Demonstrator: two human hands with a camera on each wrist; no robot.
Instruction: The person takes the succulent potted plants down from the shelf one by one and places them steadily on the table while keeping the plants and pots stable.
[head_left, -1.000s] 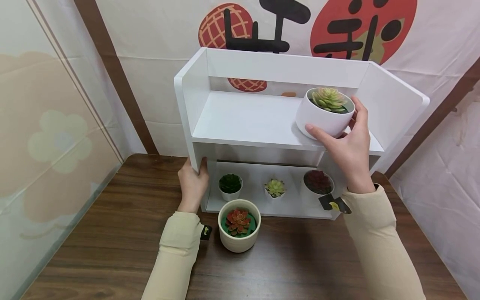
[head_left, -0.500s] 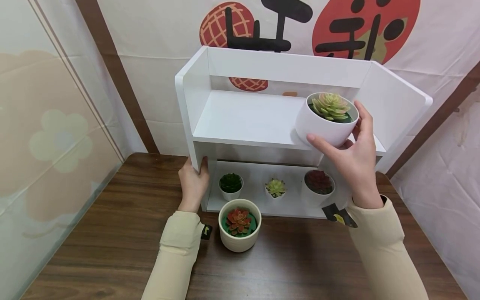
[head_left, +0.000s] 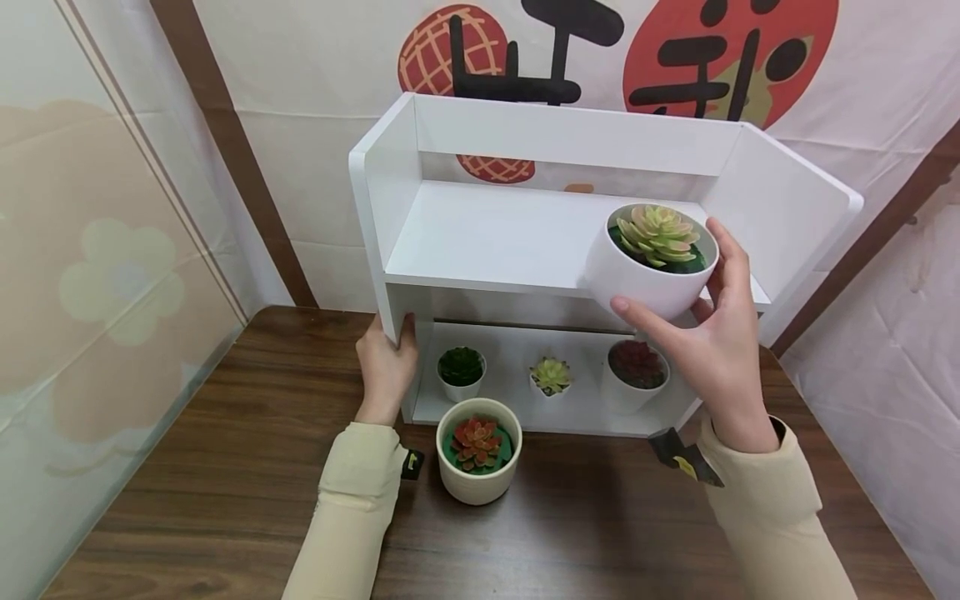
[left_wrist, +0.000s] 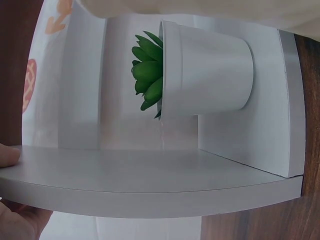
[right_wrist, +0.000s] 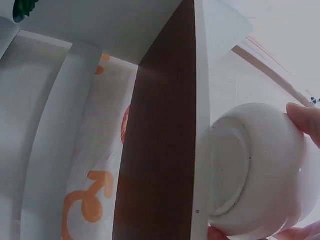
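Observation:
My right hand (head_left: 708, 342) holds a rounded white pot (head_left: 645, 283) with a pale green, pink-tipped succulent (head_left: 657, 236), tilted toward me at the front edge of the upper shelf board. From the right wrist view, the underside of the white pot (right_wrist: 260, 170) shows close to the board's edge (right_wrist: 201, 150). On the left, my left hand (head_left: 386, 367) grips the side panel (head_left: 387, 312) of the white two-tier shelf (head_left: 495, 233), thumb and fingers on either side of it. That panel (left_wrist: 125, 185) also crosses the left wrist view, fingers (left_wrist: 20, 220) partly visible.
The lower tier carries a dark green succulent (head_left: 461, 367), a small yellow-green one (head_left: 551, 377) and a dark red one (head_left: 637, 365), all in white pots. A cream pot (head_left: 477, 483) with a red succulent stands in front on the wooden table (head_left: 247, 467). Printed cloth (head_left: 315, 142) hangs behind.
My right hand has brought the white pot down and toward me, from over the upper board to its front edge. My left hand stays on the side panel.

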